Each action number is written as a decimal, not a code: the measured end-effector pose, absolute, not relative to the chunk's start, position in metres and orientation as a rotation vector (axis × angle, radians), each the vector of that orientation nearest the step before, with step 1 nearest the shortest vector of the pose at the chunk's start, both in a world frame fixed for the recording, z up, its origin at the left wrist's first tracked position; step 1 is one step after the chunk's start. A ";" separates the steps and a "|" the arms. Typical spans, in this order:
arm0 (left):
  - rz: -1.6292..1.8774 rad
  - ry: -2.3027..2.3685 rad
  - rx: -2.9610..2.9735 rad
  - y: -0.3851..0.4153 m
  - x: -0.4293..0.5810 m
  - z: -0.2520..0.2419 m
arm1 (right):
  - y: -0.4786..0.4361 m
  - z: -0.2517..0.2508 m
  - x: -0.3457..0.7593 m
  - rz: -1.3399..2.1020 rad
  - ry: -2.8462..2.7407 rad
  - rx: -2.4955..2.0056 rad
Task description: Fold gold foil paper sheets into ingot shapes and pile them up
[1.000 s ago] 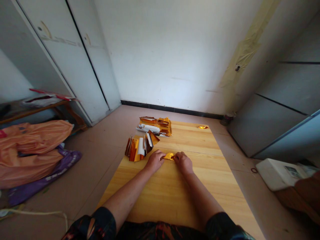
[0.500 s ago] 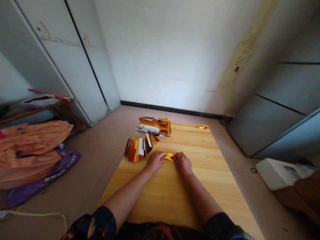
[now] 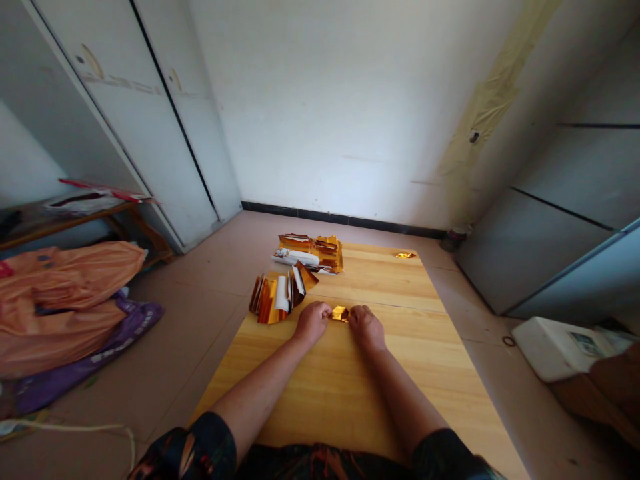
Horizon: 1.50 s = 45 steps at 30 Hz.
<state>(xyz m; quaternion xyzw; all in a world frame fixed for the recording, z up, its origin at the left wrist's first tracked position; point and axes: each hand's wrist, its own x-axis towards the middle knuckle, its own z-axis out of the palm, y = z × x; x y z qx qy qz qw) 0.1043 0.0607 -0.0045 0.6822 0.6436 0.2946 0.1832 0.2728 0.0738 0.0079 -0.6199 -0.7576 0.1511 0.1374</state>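
Between my two hands, over the middle of the wooden table (image 3: pixel 320 373), is a small folded piece of gold foil paper (image 3: pixel 340 313). My left hand (image 3: pixel 313 321) pinches its left end, the fingers closed. At the opposite end my right hand (image 3: pixel 367 327) grips it with curled fingers. The fingertips partly cover both ends. Left of my left hand lies a fanned stack of gold foil sheets (image 3: pixel 274 300) with white backs showing. A second bundle of gold sheets (image 3: pixel 327 250) sits behind it.
One folded gold foil piece (image 3: pixel 405 255) lies at the table's far right corner. Orange and purple sacks (image 3: pixel 75 300) are on the floor to the left. A white box (image 3: pixel 555 347) stands right of the table. Cabinets (image 3: pixel 150 120) and a wall (image 3: pixel 325 100) enclose the space.
The gold foil piece between my hands has altered shape, from a rounded, puffed outline to a flatter, angular one. Both hands stay in nearly the same place.
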 end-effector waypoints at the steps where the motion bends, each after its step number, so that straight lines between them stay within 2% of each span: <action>1: 0.813 1.822 1.927 0.061 0.104 -0.004 | 0.073 0.008 0.273 0.433 -2.191 -1.787; 12: 0.557 1.882 1.999 0.062 0.098 0.004 | 0.069 0.009 0.276 0.462 -2.199 -1.700; 19: 0.454 1.882 2.052 0.060 0.100 0.010 | 0.068 -0.001 0.279 0.361 -2.237 -1.646; 27: 0.419 1.961 2.071 0.060 0.106 0.012 | 0.062 0.004 0.273 0.254 -2.249 -1.770; 45: 0.471 2.044 2.020 0.054 0.110 0.012 | 0.059 0.023 0.268 0.261 -2.305 -1.915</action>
